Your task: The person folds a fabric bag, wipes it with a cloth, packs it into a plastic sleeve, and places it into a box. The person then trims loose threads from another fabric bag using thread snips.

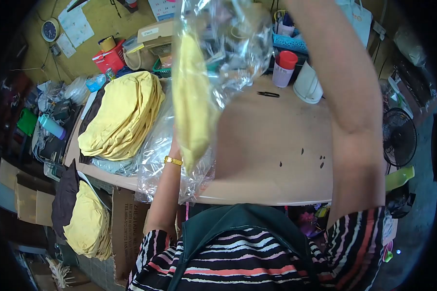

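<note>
A yellow folded cloth hangs upright in front of me inside a clear plastic bag. Its lower part is blurred. My left hand, with a gold watch on the wrist, is behind the cloth, so its fingers are hidden. Under that wrist, more clear plastic bags lie at the table's front edge. My right arm reaches up past the top of the view, and the hand itself is cut off. To the left, a thick stack of yellow folded cloth rests on the table.
On the brown table lie black thread snips and several small dark bits. A red-lidded cup and a blue basket stand at the back. Another yellow stack sits lower left; a fan is right.
</note>
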Available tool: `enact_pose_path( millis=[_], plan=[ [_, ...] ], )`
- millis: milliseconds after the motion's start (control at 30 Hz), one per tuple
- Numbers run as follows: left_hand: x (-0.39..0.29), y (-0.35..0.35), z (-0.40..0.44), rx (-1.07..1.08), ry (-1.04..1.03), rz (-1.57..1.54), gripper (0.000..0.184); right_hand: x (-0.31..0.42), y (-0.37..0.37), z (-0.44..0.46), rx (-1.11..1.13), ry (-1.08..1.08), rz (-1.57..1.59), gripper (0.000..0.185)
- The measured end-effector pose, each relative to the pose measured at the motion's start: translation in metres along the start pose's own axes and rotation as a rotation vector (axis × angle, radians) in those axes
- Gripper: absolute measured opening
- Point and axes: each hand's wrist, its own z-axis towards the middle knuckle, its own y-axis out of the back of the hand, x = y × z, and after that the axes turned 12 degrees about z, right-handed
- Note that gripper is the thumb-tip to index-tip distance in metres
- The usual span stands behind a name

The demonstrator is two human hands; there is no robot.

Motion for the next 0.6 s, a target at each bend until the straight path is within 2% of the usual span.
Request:
enact_pose_path(
  millis=[33,67,100,200,267,300,333,367,400,433,467,500,533,600],
  plan=[
    [0.029,0.000,0.004,-0.185,-0.152,0.839,0.061,0.001,0.014,-0.001,-0.037,0.006,-0.023,0.048],
    [0.061,0.000,0.009,-0.444,-0.205,1.329,0.058,-0.001,0.031,-0.008,-0.074,-0.007,-0.045,0.048],
    [0.093,-0.001,0.019,-0.557,-0.250,1.739,0.055,-0.005,0.047,-0.017,-0.109,-0.027,-0.069,0.048],
    [0.123,-0.034,0.009,-0.779,-0.367,2.334,0.052,-0.033,0.094,-0.075,-0.187,-0.179,-0.118,0.049],
    [0.122,-0.075,0.001,-0.909,-0.547,2.458,0.061,-0.055,0.114,-0.134,-0.217,-0.342,-0.114,0.050],
    [0.138,-0.094,-0.005,-1.037,-0.627,3.044,0.071,-0.065,0.117,-0.165,-0.226,-0.435,-0.094,0.050],
    [0.129,-0.105,-0.020,-0.959,-0.711,3.312,0.082,-0.077,0.114,-0.197,-0.229,-0.541,-0.066,0.050],
    [0.162,-0.105,-0.011,-1.490,-0.395,3.479,0.084,-0.088,0.102,-0.230,-0.231,-0.657,-0.024,0.051],
    [0.196,-0.104,-0.003,-2.096,0.025,3.486,0.086,-0.099,0.083,-0.264,-0.225,-0.773,0.028,0.051],
    [0.181,-0.107,-0.015,-1.947,0.058,3.828,0.085,-0.109,0.059,-0.299,-0.232,-0.871,0.076,0.051],
    [0.163,-0.111,-0.027,-1.709,0.110,4.187,0.083,-0.121,0.036,-0.334,-0.243,-0.933,0.140,0.050],
    [0.156,-0.104,-0.025,-1.375,0.090,4.249,0.081,-0.133,0.013,-0.369,-0.256,-0.995,0.201,0.050],
    [0.130,-0.101,-0.028,-0.718,0.248,4.433,0.079,-0.148,-0.002,-0.393,-0.272,-1.030,0.284,0.045],
    [0.130,-0.052,-0.028,-0.692,0.671,4.591,0.078,-0.162,-0.006,-0.415,-0.280,-1.062,0.363,0.040]
  ],
)
